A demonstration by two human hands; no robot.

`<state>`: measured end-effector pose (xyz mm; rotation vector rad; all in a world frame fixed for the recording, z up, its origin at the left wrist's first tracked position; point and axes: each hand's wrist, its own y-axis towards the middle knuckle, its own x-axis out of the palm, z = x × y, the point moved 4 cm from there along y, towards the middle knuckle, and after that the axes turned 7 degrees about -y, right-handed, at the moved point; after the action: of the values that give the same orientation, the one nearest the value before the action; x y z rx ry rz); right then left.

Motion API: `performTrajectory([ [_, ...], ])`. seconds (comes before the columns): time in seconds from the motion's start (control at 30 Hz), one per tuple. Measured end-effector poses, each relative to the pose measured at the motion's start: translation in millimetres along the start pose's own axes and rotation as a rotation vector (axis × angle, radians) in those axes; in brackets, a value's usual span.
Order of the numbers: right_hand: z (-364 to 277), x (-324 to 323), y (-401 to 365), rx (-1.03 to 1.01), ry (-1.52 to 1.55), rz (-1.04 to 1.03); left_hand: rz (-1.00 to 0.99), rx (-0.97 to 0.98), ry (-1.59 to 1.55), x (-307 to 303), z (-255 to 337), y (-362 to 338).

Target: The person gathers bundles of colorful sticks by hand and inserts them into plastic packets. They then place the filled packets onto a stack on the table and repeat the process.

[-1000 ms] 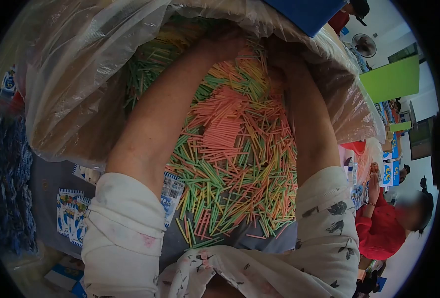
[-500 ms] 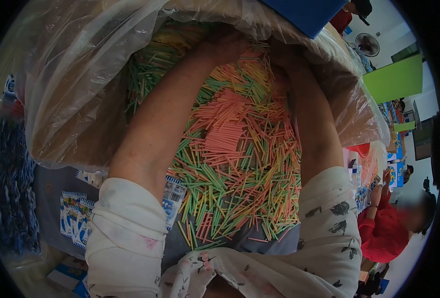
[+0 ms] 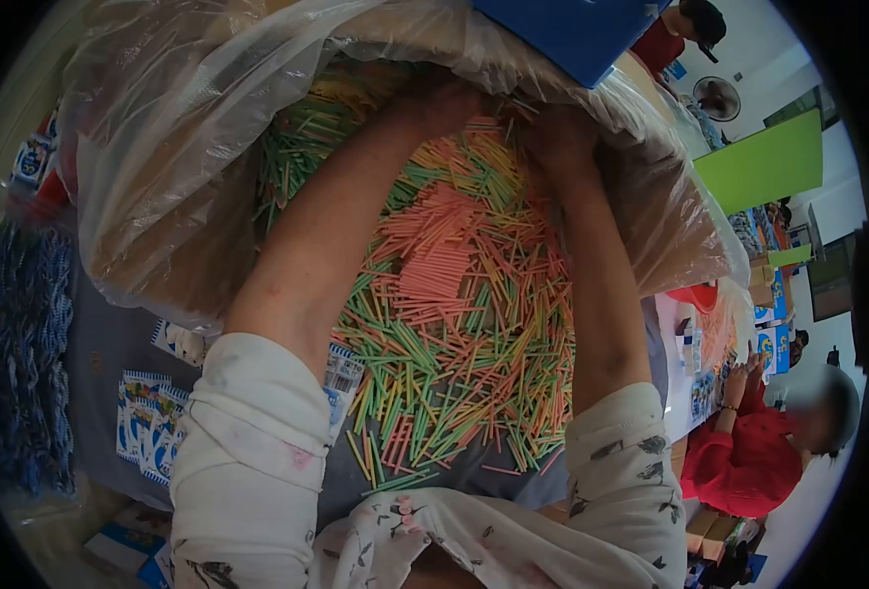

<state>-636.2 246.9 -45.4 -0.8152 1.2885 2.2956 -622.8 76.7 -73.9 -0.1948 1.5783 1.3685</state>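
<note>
Thin pastel sticks [image 3: 454, 363] in pink, green and yellow lie in a loose heap, spilling from a plastic-lined box [image 3: 174, 211] onto a grey surface. A neater bundle of pink sticks [image 3: 434, 273] rests in the middle of the heap. Both arms reach past it into the box. My left hand [image 3: 444, 106] is at the sticks near the far side, its fingers curled down in shadow and mostly hidden. To its right, my right hand [image 3: 560, 135] is beside the liner, with a few stick ends near its dark fingertips. Whether either hand grips sticks is not visible.
Small blue-and-white packets [image 3: 150, 422] lie left of my left sleeve, and another packet [image 3: 341, 378] is partly under it. Bundled dark blue wrappers [image 3: 27, 353] are at far left. A blue panel [image 3: 577, 34] overhangs the box. A person in red [image 3: 749, 456] works at right.
The view has shifted slightly, so the box and heap sit a little lower. My right hand shows more clearly from under the liner's edge. The pink bundle stays in place on the heap.
</note>
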Motion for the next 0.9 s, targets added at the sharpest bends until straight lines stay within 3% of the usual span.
performTrajectory([
  [0.07, -5, -30, -7, -0.015, -0.034, -0.038, -0.146, -0.104, -0.216, 5, -8, 0],
  [0.2, -33, -92, -21, -0.048, 0.206, -0.268, -0.196, -0.024, -0.177, -15, 6, 0],
  [0.23, -45, -101, -26, -0.104, 0.228, -0.374, -0.309, -0.241, -0.369, -11, 1, 0],
  [0.3, -78, -97, -37, -0.213, 0.301, -0.476, -0.426, -0.445, -0.557, 0, -6, 0],
  [0.43, -113, -101, -31, -0.262, 0.375, -0.437, -0.361, -0.284, -0.356, 23, -28, 6],
  [0.47, -118, -94, -29, -0.280, 0.374, -0.491, -0.398, -0.222, -0.240, 26, -30, 7],
  [0.6, -122, -91, -26, -0.321, 0.405, -0.656, -0.336, -0.195, -0.267, 30, -32, 11],
  [0.7, -108, -109, -26, -0.289, 0.545, -0.678, -0.382, -0.032, 0.031, 11, -20, 10],
  [0.73, -100, -105, -28, -0.290, 0.544, -0.679, -0.392, -0.111, -0.103, 1, -15, 8],
  [0.8, -78, -97, -26, -0.220, 0.747, -0.578, -0.397, -0.191, -0.237, 10, -21, 4],
  [0.83, -66, -91, -22, -0.223, 0.745, -0.579, -0.325, -0.128, -0.258, 25, -26, 1],
  [0.9, -33, -66, -6, 0.059, 0.765, -0.718, -0.252, -0.064, -0.278, 27, -23, 0],
])
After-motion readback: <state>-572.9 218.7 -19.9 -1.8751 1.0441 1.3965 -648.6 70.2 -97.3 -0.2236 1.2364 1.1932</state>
